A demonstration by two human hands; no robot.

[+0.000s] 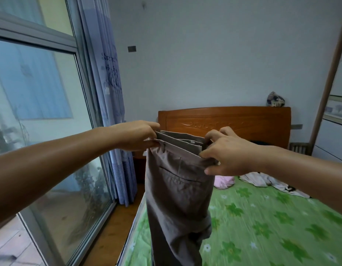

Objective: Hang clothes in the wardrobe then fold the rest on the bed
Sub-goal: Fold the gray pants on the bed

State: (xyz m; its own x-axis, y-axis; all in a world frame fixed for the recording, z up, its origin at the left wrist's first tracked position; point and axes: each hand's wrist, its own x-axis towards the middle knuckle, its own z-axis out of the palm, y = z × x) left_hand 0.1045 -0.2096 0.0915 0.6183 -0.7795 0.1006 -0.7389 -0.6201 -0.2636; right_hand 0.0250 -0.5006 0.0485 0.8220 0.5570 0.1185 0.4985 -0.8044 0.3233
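Hanging trousers (176,189), waistband pinched between left hand (136,136), right hand (226,152)

Pale wall (214,54), blue curtain (110,77), window (37,96)

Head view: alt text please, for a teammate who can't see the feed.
Two hands hold grey-brown trousers up by the waistband, left hand and right hand pinching opposite ends, legs hanging in front of a bed with a green flowered cover. Loose clothes lie on the bed near its wooden headboard; a window and blue curtain stand left.
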